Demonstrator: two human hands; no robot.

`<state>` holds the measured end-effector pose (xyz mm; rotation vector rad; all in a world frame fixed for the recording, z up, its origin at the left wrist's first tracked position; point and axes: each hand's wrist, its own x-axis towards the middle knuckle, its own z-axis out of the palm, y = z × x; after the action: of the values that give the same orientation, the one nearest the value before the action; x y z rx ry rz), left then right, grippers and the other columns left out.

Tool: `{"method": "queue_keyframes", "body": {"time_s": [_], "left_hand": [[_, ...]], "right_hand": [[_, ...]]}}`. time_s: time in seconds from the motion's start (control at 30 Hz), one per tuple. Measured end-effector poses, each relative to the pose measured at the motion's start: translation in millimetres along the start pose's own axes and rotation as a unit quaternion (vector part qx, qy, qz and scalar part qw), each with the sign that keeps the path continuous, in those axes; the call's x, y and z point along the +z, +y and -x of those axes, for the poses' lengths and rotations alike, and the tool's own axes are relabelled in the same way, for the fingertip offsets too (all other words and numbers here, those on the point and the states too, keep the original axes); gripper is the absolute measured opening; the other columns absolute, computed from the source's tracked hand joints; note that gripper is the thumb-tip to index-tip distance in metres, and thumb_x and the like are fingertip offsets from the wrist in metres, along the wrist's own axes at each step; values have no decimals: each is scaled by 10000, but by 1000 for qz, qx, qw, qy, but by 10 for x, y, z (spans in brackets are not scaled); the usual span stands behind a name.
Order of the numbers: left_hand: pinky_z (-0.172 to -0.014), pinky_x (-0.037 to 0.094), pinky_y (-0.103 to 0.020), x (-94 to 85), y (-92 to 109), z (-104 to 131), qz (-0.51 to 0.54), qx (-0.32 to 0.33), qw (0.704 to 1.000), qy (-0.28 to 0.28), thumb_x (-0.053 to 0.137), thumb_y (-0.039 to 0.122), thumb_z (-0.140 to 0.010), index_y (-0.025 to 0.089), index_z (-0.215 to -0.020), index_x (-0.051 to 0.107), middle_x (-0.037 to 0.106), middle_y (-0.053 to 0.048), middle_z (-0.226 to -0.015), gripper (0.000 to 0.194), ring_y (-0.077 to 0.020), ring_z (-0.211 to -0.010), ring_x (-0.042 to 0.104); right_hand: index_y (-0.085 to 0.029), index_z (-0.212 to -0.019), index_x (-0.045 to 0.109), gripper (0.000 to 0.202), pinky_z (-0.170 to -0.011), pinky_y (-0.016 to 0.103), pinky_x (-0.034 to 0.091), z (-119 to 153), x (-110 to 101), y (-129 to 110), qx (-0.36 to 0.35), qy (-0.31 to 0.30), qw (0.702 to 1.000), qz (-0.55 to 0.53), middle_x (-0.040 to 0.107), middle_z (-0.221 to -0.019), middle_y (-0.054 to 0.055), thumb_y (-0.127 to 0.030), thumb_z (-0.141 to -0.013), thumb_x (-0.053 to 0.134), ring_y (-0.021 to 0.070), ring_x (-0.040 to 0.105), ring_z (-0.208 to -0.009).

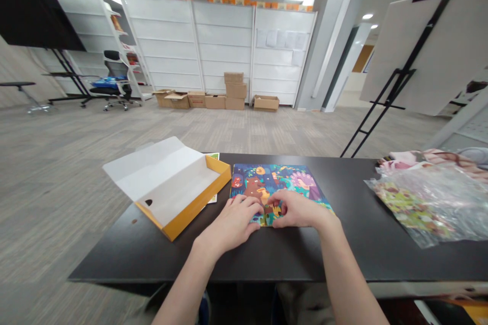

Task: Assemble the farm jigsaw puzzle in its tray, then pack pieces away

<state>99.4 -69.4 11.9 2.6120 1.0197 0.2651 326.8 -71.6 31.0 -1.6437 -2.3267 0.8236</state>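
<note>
A colourful picture puzzle (280,176) with a brown bear and a purple peacock-like figure lies flat on the dark table. Over its lower left part rests my left hand (238,218), palm down, its fingers spread a little on the surface. My right hand (295,209) is at the lower middle of the picture, thumb and fingers curled towards each other around a small part of it. Whether a loose piece sits between those fingertips is too small to tell. Both hands are close together, with a narrow gap between them.
An open yellow box (190,208) with a white inside stands left of the puzzle, over some papers. Clear plastic bags (438,203) and pink cloth (412,158) lie at the table's right. Beyond the table (267,259) are cardboard boxes (235,91) and an easel board (427,56).
</note>
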Motion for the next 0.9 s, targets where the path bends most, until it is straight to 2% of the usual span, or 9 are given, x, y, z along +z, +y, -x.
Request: {"method": "queue_keyframes", "body": {"time_s": [0.33, 0.43, 0.6, 0.77, 0.9], "left_hand": [[-991, 416, -415, 28, -26, 5, 12, 14, 1000, 17, 587, 285, -947, 289, -1144, 597, 635, -19, -1272, 197, -258, -1187, 517], [-981, 419, -415, 24, -3, 3, 7, 13, 1000, 16, 591, 279, -945, 287, -1139, 595, 640, -20, -1253, 194, -260, -1178, 521], [-988, 424, -409, -14, 1, 24, 29, 10, 999, 20, 573, 280, -955, 276, -1128, 580, 648, -31, -1200, 173, -251, -1165, 538], [-1032, 421, -385, -33, -54, 40, 105, 23, 994, 35, 556, 241, -955, 260, -1169, 553, 632, -40, -1217, 215, -225, -1165, 563], [-1038, 434, -366, -65, -82, 38, 177, 34, 982, 55, 530, 239, -966, 257, -1203, 556, 617, -50, -1251, 239, -221, -1175, 574]], "right_hand": [[-215, -1167, 709, 509, -716, 266, 479, -17, 11, 50, -36, -4, 999, -8, 712, -1014, 36, -261, -661, 745, 168, 607, -741], [-252, -1192, 707, 515, -761, 269, 476, -29, 4, 38, -74, -13, 997, -12, 701, -1046, 26, -252, -678, 734, 175, 614, -793], [-249, -1126, 738, 426, -811, 292, 470, -37, 3, 24, -101, -17, 995, 19, 664, -962, 34, -237, -702, 703, 207, 617, -876], [-214, -1228, 688, 537, -752, 271, 477, -34, -3, 69, -57, -16, 998, -31, 681, -1020, 35, -253, -694, 734, 167, 610, -788], [-152, -1274, 633, 637, -652, 259, 469, -61, 14, 146, -4, -8, 998, -66, 668, -867, 23, -289, -670, 782, 151, 589, -689]]}}
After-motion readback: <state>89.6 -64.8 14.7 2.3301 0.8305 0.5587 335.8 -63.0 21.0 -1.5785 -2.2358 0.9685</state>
